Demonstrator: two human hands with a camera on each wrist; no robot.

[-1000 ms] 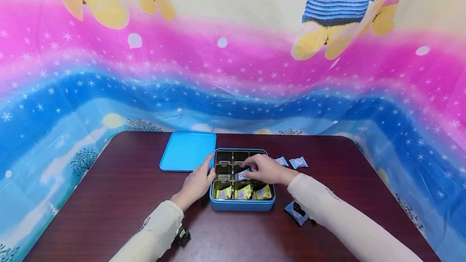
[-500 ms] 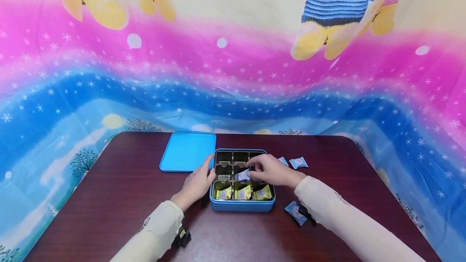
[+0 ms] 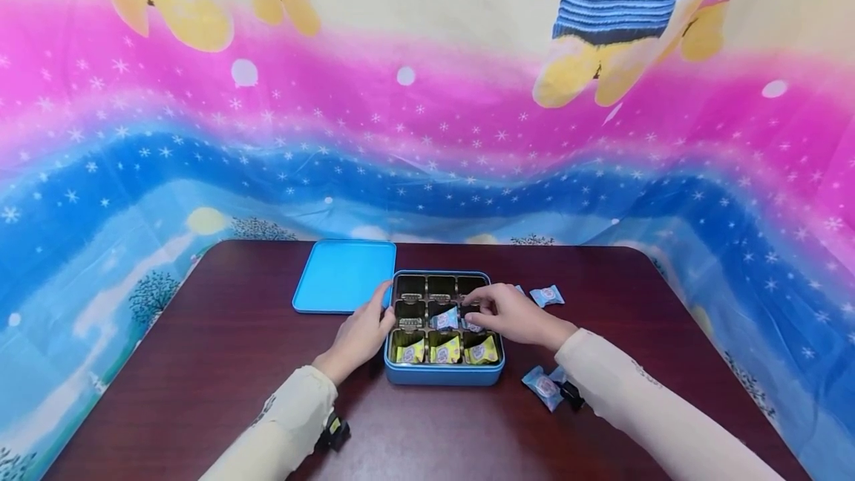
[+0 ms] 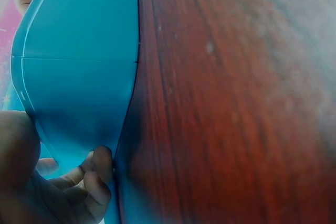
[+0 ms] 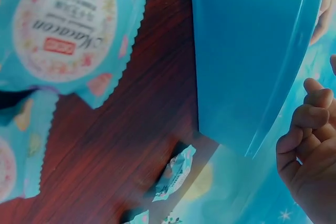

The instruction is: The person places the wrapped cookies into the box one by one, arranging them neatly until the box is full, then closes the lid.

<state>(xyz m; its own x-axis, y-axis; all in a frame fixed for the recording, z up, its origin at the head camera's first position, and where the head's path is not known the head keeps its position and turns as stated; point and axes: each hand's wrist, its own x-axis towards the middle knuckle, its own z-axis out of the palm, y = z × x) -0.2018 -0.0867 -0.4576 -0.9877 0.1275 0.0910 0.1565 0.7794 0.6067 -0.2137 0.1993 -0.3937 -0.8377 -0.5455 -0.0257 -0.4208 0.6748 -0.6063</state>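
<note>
A blue tin (image 3: pixel 444 375) with a divided insert stands mid-table. Its front row holds yellow packets (image 3: pixel 444 351); a blue packet (image 3: pixel 444 318) lies in the centre compartment. My left hand (image 3: pixel 359 334) rests against the tin's left side, its fingertips on the wall in the left wrist view. My right hand (image 3: pixel 510 314) is over the tin's right edge, thumb close to another blue packet (image 3: pixel 473 322) in the middle row's right compartment. In the right wrist view, the right hand's fingers (image 5: pixel 307 116) are loosely bent, with nothing visible between them.
The tin's light blue lid (image 3: pixel 345 277) lies at the back left. Blue packets marked "Macacon" (image 5: pixel 65 30) lie to the right near my sleeve, and another blue packet (image 3: pixel 548 295) lies behind the right hand. A patterned cloth (image 3: pixel 427 132) hangs behind the dark wooden table (image 3: pixel 220 362).
My right hand has moved right, from the centre compartment to the one beside it, leaving the blue packet in the centre. My left hand has stayed at the tin's side.
</note>
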